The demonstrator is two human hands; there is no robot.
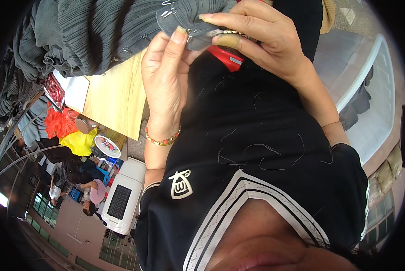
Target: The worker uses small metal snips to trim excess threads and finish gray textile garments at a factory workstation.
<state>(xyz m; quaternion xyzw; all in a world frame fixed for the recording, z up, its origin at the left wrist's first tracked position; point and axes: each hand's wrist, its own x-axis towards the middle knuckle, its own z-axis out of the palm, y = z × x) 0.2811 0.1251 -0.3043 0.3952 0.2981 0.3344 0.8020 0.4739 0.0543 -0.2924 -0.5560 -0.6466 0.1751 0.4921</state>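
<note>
A dark grey ribbed garment (89,34) with small metal hooks along its edges lies across the top left of the head view. My left hand (166,72), with an orange and gold bracelet at the wrist, pinches the garment's edge between thumb and fingers. Close beside it, my right hand (268,38) is closed, its forefinger on the smooth grey strip by the hooks. A yellowish cover wraps the tip of its thumb. Between thumb and forefinger shows a small light metal piece (230,32); its kind cannot be made out.
A pale wooden tabletop (116,95) is at left, with a red bag (60,122), a yellow bag (79,143) and a round tub (107,145) nearby. A white machine (123,194) stands beyond. A translucent bin (387,90) holding dark cloth is at right. People sit farther off.
</note>
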